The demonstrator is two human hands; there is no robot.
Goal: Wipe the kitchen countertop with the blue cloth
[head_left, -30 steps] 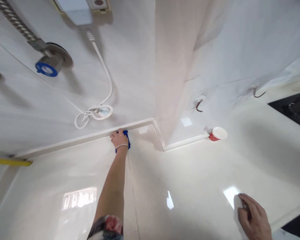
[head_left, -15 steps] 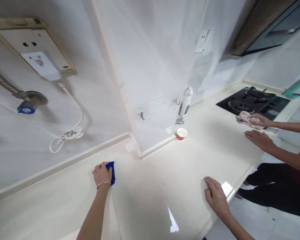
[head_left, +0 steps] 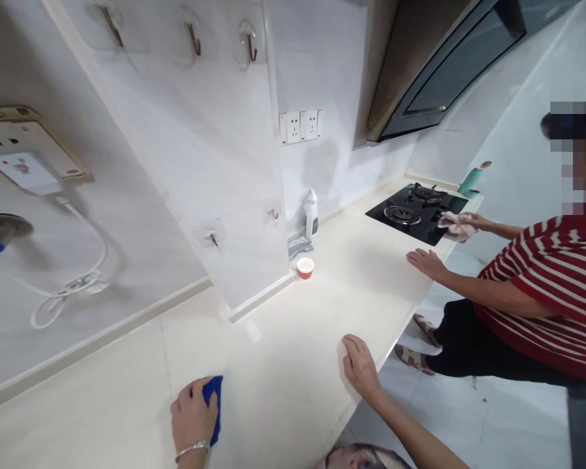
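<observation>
My left hand (head_left: 193,417) is closed on a blue cloth (head_left: 213,400) and presses it onto the cream countertop (head_left: 283,352) near the bottom of the view. A thin bracelet circles that wrist. My right hand (head_left: 359,366) lies flat with fingers together near the counter's front edge, holding nothing.
A red paper cup (head_left: 305,267), a folded grey cloth (head_left: 299,246) and a white bottle (head_left: 311,215) stand by the wall column. Another person in a red striped shirt (head_left: 551,286) leans on the counter, one hand (head_left: 426,262) flat, the other wiping the black gas hob (head_left: 410,213) with a pink rag (head_left: 455,225).
My left hand has drawn the blue cloth from the wall edge back toward me. My right hand stayed resting flat near the counter's front edge. The view swung right and up, revealing the other person.
</observation>
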